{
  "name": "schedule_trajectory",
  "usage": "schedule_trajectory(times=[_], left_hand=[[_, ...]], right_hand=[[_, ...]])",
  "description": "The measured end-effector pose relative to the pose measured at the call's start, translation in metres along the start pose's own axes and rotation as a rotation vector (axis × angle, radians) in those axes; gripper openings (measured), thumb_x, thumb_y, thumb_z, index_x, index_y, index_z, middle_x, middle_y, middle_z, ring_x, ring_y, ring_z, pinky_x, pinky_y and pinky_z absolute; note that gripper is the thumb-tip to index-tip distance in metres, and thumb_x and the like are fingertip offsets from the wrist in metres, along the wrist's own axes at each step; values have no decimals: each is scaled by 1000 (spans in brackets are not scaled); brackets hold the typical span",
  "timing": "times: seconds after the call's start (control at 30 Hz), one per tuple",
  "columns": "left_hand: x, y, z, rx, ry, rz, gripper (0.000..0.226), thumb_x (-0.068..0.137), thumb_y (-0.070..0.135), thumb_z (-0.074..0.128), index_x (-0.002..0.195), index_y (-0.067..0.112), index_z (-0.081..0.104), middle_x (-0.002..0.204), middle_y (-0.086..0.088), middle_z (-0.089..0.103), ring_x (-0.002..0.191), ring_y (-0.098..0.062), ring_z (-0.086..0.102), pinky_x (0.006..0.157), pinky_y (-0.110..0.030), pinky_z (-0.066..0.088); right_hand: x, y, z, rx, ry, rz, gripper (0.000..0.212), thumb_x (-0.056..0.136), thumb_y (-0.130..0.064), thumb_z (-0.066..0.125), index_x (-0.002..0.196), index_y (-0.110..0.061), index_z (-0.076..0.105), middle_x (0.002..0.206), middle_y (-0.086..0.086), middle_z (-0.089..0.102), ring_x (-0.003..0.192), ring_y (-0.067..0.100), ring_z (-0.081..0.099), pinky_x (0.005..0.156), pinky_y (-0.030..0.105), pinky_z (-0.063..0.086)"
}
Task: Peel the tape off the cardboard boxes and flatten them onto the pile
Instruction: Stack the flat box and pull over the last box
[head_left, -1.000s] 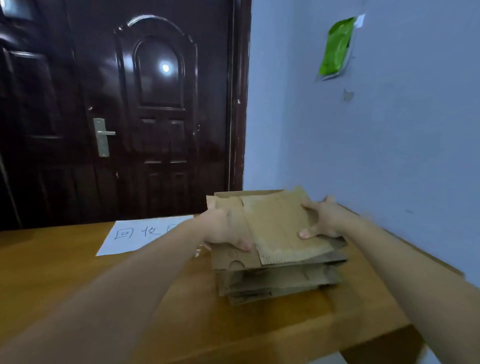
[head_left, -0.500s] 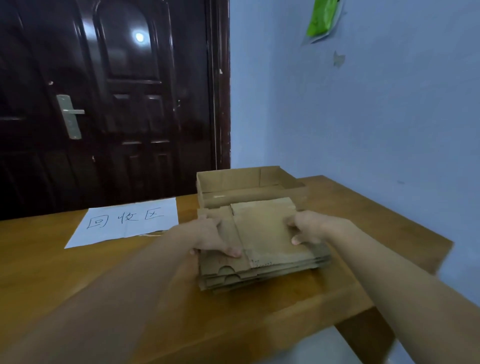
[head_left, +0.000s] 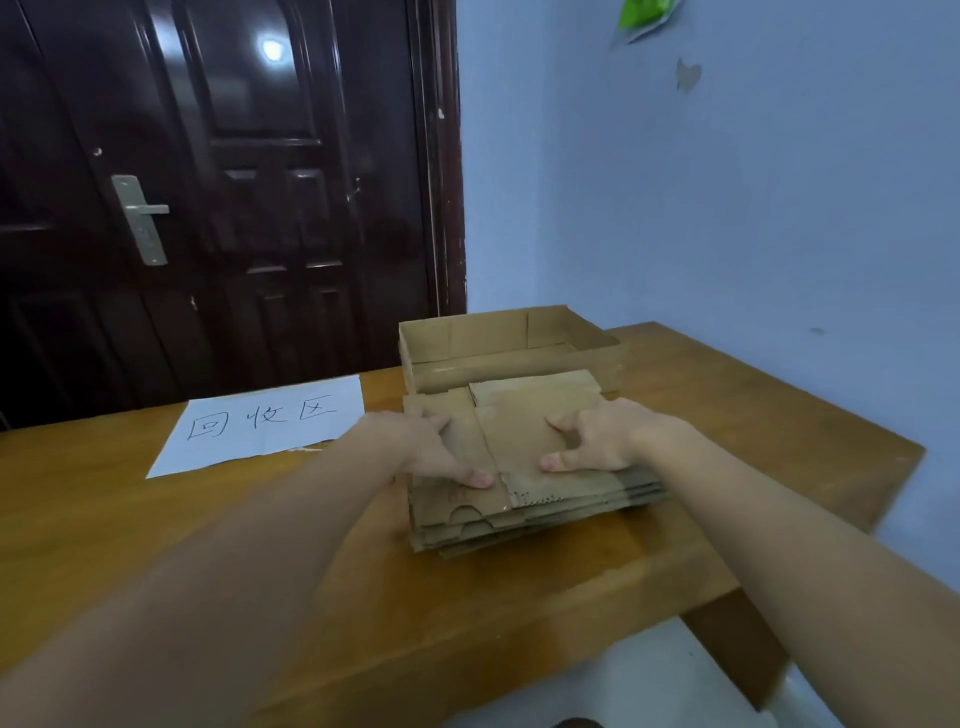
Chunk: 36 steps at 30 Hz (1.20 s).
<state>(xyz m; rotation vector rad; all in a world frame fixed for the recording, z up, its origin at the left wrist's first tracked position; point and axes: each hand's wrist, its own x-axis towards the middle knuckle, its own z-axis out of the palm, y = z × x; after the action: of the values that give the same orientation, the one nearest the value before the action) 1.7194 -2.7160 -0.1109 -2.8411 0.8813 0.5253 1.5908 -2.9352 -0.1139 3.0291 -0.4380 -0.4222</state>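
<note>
- Head view: both hands pressing flat on the pile (head_left: 524, 499), left hand (head_left: 426, 447), right hand (head_left: 597, 441), fingers mostly straight, gripping nothing.
- Pile's long axis runs left-right between them.
- Paper sheet (head_left: 265, 423) just left of the left hand reads "回收区".

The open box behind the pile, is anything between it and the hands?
Only the pile itself. Both hands, left and right, press on its top sheet, and the open box stands just behind it on the table.

- My left hand (head_left: 431, 449) and right hand (head_left: 597, 441) press flat on the pile of flattened cardboard (head_left: 524, 499).
- An open cardboard box (head_left: 511, 345) sits just behind it on the wooden table (head_left: 753, 415).
- A handwritten paper sign (head_left: 265, 423) lies to the left.
</note>
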Motion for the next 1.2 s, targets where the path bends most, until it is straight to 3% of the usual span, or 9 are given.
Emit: schedule_trajectory(times=[0.1, 0.2, 0.3, 0.5, 0.67, 0.87, 1.0, 1.1, 1.2], left_hand=[[1, -2, 4, -20, -14, 2, 144, 48, 106, 49, 162, 39, -7, 171, 4, -12, 143, -38, 39, 114, -52, 38], [-4, -6, 13, -28, 14, 11, 141, 47, 109, 40, 160, 42, -12, 170, 5, -18, 153, -38, 19, 118, -55, 29], [-13, -7, 21, 93, 193, 52, 134, 53, 111, 19, 163, 37, 0, 172, 0, 2, 151, -35, 24, 115, -56, 29], [-52, -22, 18, 79, 498, 184, 102, 81, 94, 20, 155, 26, 38, 158, 1, 42, 144, -24, 38, 119, -45, 29], [-82, -76, 9, -52, 544, 205, 84, 93, 78, 39, 159, 27, 32, 166, 2, 31, 152, -21, 28, 123, -40, 24], [-125, -170, 17, -139, 572, 72, 79, 96, 68, 48, 160, 25, 30, 165, 7, 33, 151, -18, 29, 123, -38, 26], [-156, -243, 33, -73, 548, -46, 79, 97, 69, 43, 161, 24, 28, 165, 4, 33, 149, -20, 30, 122, -37, 25], [-179, -300, 42, -63, 511, -162, 80, 97, 70, 41, 162, 25, 24, 168, 1, 26, 153, -22, 24, 125, -39, 20], [-198, -352, 46, -62, 485, -279, 84, 97, 74, 38, 163, 25, 21, 169, 1, 22, 154, -24, 22, 126, -40, 20]], right_hand=[[0, -5, 2, 11, -16, 22, 93, 89, -84, 32, 162, -29, 17, 159, 14, 38, 142, 36, 39, 115, 47, 35], [-4, -14, 12, -5, -47, 91, 83, 97, -75, 21, 163, -29, -1, 165, 26, 10, 153, 43, 6, 121, 56, 16], [-8, -15, 15, 35, -43, 109, 78, 100, -70, 19, 162, -30, -8, 167, 23, -5, 154, 42, -10, 122, 60, 8], [-16, -22, -4, 120, 183, -9, 61, 108, -53, 19, 162, -25, 18, 169, 13, 10, 155, 33, 10, 125, 51, 13], [-34, -75, -33, 223, 306, -202, 62, 107, -55, 30, 161, -26, 23, 169, 3, 20, 154, 23, 21, 123, 38, 17], [-23, -189, -70, 174, 338, -457, 69, 100, -61, 47, 160, -36, 24, 166, -11, 24, 152, 15, 24, 120, 38, 26], [4, -275, -82, 226, 302, -588, 69, 98, -60, 50, 159, -37, 27, 162, -15, 29, 143, 17, 39, 100, 22, 41], [21, -339, -90, 227, 296, -676, 70, 97, -60, 53, 158, -36, 29, 162, -10, 33, 149, 14, 29, 119, 33, 29], [35, -397, -103, 184, 278, -751, 72, 98, -59, 53, 160, -31, 27, 165, -7, 29, 151, 15, 26, 122, 33, 24]])
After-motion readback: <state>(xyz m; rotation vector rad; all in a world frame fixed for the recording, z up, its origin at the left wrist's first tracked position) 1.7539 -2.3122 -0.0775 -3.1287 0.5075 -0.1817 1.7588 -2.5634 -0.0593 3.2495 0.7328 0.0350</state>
